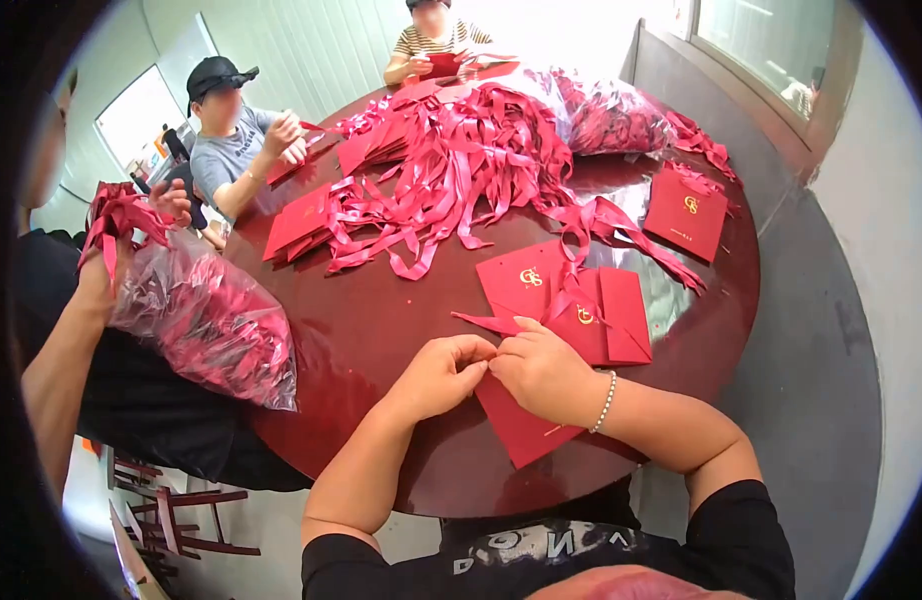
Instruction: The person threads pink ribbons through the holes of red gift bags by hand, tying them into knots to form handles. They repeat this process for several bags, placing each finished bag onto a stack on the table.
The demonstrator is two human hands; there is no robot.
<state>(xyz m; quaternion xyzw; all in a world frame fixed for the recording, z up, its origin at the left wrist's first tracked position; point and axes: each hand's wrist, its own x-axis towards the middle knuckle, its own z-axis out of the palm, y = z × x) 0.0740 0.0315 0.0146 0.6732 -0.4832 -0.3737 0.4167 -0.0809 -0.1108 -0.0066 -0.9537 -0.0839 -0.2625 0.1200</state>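
Note:
A red paper gift bag [522, 432] lies tilted on the table under my hands, near the front edge. My left hand [443, 378] is closed, thumb and forefinger pinching at the bag's upper corner. Closed beside it, my right hand [549, 374] covers much of the bag, its fingertips meeting those of the left. A red ribbon [489, 323] sticks out from behind the right hand's fingers; the exact spot being pinched is hidden. Just beyond lie more red gift bags [626, 315] with gold lettering and ribbon handles.
A large heap of red ribbons [481, 150] covers the middle of the round table [366, 330]. Stacked bags [299, 222] lie left of it. Plastic sacks of ribbon [621, 118] [221, 325] are at the back and left. Another bag [685, 212] lies right. Three people sit around the table.

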